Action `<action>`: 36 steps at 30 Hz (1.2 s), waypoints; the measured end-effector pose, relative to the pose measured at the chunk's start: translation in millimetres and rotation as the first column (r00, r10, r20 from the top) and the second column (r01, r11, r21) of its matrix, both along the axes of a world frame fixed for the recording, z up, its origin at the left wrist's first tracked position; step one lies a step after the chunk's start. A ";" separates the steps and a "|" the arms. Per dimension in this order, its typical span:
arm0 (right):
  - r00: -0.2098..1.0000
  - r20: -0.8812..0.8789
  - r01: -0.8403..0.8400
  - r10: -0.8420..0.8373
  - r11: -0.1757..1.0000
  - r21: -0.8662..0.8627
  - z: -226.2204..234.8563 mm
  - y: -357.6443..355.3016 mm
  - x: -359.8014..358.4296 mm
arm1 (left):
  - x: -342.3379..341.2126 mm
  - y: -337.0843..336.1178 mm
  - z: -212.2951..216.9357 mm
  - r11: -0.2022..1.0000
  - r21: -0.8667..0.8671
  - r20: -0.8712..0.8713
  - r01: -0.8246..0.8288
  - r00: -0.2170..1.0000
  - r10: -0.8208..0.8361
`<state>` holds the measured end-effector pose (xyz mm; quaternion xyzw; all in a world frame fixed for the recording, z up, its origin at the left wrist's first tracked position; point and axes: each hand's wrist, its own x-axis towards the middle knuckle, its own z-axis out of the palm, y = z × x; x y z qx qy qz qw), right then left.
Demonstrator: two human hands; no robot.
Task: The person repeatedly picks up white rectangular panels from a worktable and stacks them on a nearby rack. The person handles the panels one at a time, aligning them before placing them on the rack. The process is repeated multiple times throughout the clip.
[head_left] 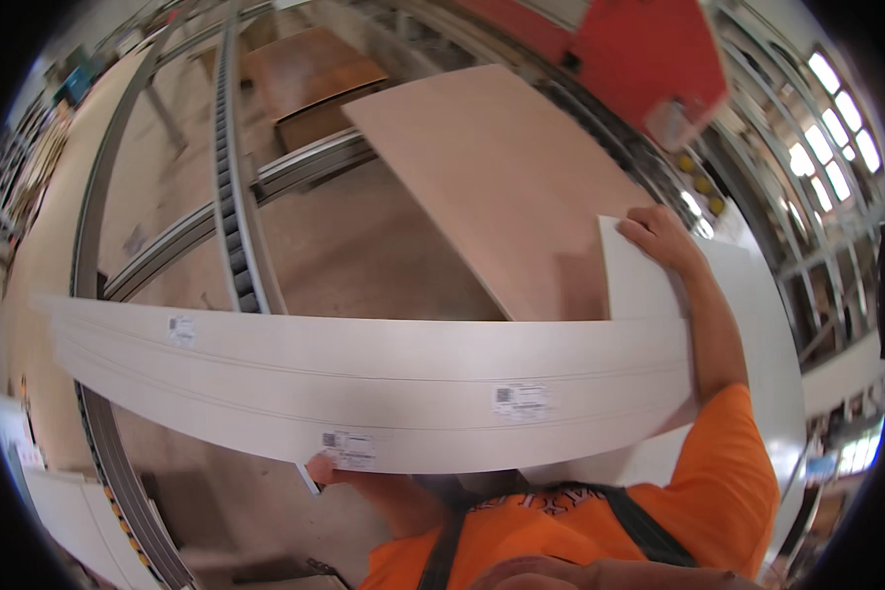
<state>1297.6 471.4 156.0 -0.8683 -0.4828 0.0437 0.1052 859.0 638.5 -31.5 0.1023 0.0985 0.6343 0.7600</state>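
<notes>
Several long white panels [413,347] with printed labels lie overlapped in front of me, spanning most of the view. At their lower edge is my left hand [322,468], its thumb on the lowest panel beside a label and the other fingers hidden underneath. My right hand [659,236] is closed over the upper edge of another white panel [639,280], which shows beyond the right end of the long ones. My right forearm passes by that end. Behind them, a large reddish-brown board [506,172] lies at a slant.
Metal rails with rollers [231,187] run at the left and across the floor. A brown wooden box [315,74] stands farther back. A red machine cover [649,64] is at the far right, and a white surface [752,344] is on my right.
</notes>
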 end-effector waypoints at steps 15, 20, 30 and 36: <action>0.816 0.011 0.535 -0.578 0.762 0.365 145.1 -475.8 -265.4 | 47.0 -158.3 157.2 0.792 0.536 -0.580 0.293 0.809 0.093; 0.658 -0.187 0.709 -0.729 0.515 0.482 145.8 -607.0 -359.5 | 94.6 -243.8 231.2 0.613 0.765 -0.387 0.198 0.902 0.192; 0.251 -0.252 0.762 -0.935 0.031 0.647 71.3 -686.5 -503.8 | 168.4 -354.8 329.2 0.484 0.815 0.290 -0.320 0.947 0.139; -0.003 -0.447 0.794 -0.895 -0.273 0.543 21.0 -743.6 -565.1 | 191.4 -507.2 301.9 0.383 0.889 -0.035 0.253 0.869 -0.493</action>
